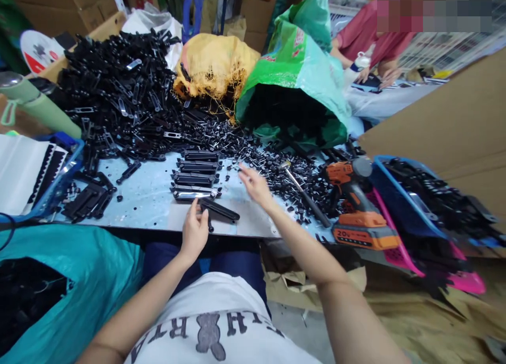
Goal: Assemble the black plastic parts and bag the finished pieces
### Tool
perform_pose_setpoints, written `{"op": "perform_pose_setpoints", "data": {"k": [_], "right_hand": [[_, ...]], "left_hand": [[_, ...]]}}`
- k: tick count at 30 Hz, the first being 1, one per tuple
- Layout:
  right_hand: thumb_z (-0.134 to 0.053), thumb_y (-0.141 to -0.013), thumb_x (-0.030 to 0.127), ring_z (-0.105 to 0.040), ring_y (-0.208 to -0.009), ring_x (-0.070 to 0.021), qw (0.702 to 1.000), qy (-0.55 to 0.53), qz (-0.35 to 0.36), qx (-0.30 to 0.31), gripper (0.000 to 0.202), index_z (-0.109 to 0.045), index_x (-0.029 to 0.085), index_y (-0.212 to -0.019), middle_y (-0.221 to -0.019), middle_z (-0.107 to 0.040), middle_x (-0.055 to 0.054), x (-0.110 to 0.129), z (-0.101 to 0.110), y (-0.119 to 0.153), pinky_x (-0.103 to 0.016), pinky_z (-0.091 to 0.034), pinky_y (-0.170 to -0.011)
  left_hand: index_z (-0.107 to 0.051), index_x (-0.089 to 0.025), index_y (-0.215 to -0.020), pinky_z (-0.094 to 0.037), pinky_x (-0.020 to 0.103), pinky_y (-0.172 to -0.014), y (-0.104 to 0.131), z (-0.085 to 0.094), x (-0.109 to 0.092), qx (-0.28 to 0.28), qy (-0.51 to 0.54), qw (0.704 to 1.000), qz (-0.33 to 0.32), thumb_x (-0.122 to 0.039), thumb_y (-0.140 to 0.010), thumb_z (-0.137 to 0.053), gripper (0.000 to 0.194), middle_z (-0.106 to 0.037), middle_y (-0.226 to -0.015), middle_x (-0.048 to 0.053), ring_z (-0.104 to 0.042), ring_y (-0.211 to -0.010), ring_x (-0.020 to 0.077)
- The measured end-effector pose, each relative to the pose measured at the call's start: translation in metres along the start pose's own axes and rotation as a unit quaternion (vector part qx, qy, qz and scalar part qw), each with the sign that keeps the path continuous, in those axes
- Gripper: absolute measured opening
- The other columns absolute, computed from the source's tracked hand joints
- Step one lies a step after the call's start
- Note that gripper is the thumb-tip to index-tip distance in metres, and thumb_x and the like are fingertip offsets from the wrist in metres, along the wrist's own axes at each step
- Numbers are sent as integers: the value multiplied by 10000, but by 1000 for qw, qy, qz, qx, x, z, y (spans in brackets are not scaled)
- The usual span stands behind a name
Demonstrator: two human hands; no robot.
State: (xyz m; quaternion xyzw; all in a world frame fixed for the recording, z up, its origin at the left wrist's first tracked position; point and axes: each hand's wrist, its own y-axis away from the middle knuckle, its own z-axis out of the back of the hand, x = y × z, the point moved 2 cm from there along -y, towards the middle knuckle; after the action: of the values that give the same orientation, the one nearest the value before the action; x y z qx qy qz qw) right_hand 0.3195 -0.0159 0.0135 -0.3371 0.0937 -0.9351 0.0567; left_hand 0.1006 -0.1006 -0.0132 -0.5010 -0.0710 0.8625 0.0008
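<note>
My left hand (195, 228) is at the table's front edge, its thumb and fingers closed on the left end of a black plastic part (221, 210) that slants down to the right. Just beyond it, several similar black parts (196, 178) lie in a stacked row, one behind another. My right hand (256, 186) is over the near edge of a pile of small screws and black pieces (272, 166). Its thumb and index finger are pinched together at the tip; whatever is between them is too small to make out.
A hammer (306, 195) and an orange cordless drill (361, 211) lie at the right. Behind are a heap of black parts (118, 85) and an open green bag (296, 74). Blue baskets flank the table. Another person's hands (389, 73) work at the back right.
</note>
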Motion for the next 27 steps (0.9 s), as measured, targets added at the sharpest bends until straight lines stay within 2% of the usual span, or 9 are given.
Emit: {"op": "perform_pose_setpoints", "data": {"k": [4,7,10,12,15,18,20,23,27], "right_hand": [[-348,-910,227,-444,-1119,-271,941,274,-166,-104,408,-478,107,-1278,-1202,-526,-197,-83,77,-77,-390,-384,-876],[-407,-840,96,-468,-1066,-290,881,372,-291,-27,383,-510,8,-1198,-1096,-563,-254,-125,111,-108,-399,-347,-836],[-428,-810,42,-494,-1022,-271,873,383,-302,21,295,-594,-1,-1049,-1009,-599,-245,-131,120,-110,-378,-327,-827],[-411,-832,56,-480,-1051,-250,897,385,-215,9,323,-580,40,-1107,-1097,-581,-224,-117,115,-96,-345,-334,-818],[-381,-867,83,-464,-1082,-212,927,364,60,68,362,-556,138,-1179,-1244,-535,-148,-80,88,-50,-322,-350,-826],[-359,-889,94,-506,-1006,-185,887,305,270,218,351,-593,202,-1128,-1295,-524,-78,-48,53,12,-326,-376,-813],[-351,-908,132,-521,-993,-188,891,289,270,224,361,-550,211,-1199,-1334,-491,-84,-35,36,42,-333,-391,-811],[-377,-928,319,-504,-1071,-251,939,314,96,107,391,-503,136,-1250,-1347,-456,-163,-23,22,62,-370,-403,-835],[-365,-925,411,-486,-1094,-281,941,324,1,96,414,-629,101,-994,-1288,-500,-175,-8,8,68,-382,-404,-867]], "left_hand": [[-388,-209,-1345,-361,477,-987,-7,-4,-13,90,-203,951,-216,-144,-821,-457,533,-467,-1312,141,-396,-1248,297],[-470,-230,-1278,-335,474,-973,-22,-20,-24,226,-282,872,-329,-56,-814,-413,498,-585,-1165,107,-467,-1167,263],[-491,-191,-1252,-382,434,-852,-35,-29,-27,274,-344,833,-336,-9,-822,-365,484,-637,-968,98,-555,-955,229],[-490,-172,-1250,-390,394,-782,-38,-26,-25,271,-358,829,-334,-10,-832,-359,466,-630,-950,98,-554,-904,221],[-500,-166,-1239,-378,369,-735,-36,-16,-19,256,-372,832,-322,-25,-842,-368,441,-622,-962,102,-543,-896,221],[-507,-158,-1231,-373,364,-727,-32,-11,-12,264,-385,828,-310,-24,-847,-360,432,-623,-948,103,-540,-896,224],[-505,-157,-1231,-374,362,-729,-31,-13,-10,273,-383,828,-306,-25,-850,-359,430,-623,-944,104,-540,-902,225],[-480,-160,-1249,-387,358,-745,-32,-17,-9,272,-365,838,-300,-123,-879,-415,378,-616,-978,106,-533,-928,230],[-514,-160,-1181,-407,346,-789,-35,-21,-8,278,-336,852,-290,-271,-875,-501,326,-600,-999,101,-525,-957,232]]}}
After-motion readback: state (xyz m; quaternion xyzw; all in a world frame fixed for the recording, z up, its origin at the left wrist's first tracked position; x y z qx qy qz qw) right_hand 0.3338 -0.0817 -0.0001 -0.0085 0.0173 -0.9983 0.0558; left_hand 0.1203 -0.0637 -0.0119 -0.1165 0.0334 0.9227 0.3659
